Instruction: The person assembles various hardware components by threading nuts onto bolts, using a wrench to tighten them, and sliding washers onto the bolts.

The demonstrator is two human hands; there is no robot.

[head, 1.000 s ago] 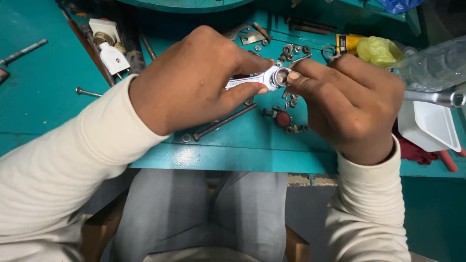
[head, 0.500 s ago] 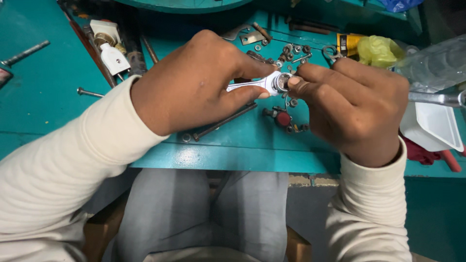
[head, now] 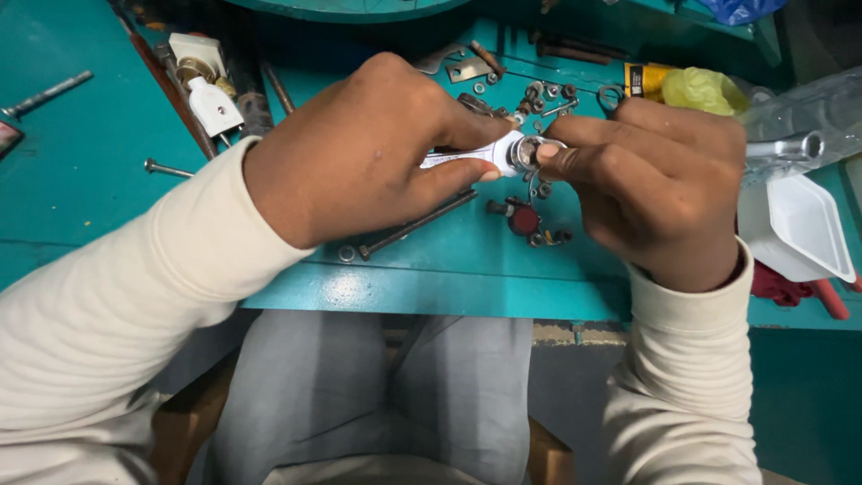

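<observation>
Left hand (head: 359, 148) at centre of frame, clenched around the handle of a small silver wrench (head: 480, 154), thumb and forefinger pinching the shank. Wrench held level above the teal bench (head: 81, 189), ring end pointing right. Right hand (head: 660, 184) right of centre, fingertips (head: 549, 153) pinched at the ring end of the wrench, gripping a small round metal piece seated there; piece mostly hidden by the fingers, kind cannot be told. Both hands touching the wrench, meeting just above the middle of the frame. Cream sleeves on both arms, grey trousers below the bench edge in the lower half.

Under the wrench on the bench: long dark bolt (head: 417, 224) lying diagonally, a nut (head: 346, 255) just beside its lower left end. Small red-capped part (head: 523, 219) just below the right fingertips, a few loose nuts near it. Scatter of nuts and washers (head: 548, 94) above the hands, upper middle. Small flat metal bracket (head: 467, 70) up top, near a short rusty bolt.

Upper left: white electrical plug (head: 214, 105) beside a white block with a brass fitting. Long bolt (head: 166, 168) left of the left wrist, another grey rod (head: 49, 94) at far left edge.

Upper right: yellow plastic bag (head: 705, 90) next to a yellow tube, clear plastic bag behind. Metal socket handle (head: 786, 146) poking out past the right knuckles. White plastic tray (head: 804, 229) at right edge, red cloth (head: 781, 283) beneath it.
</observation>
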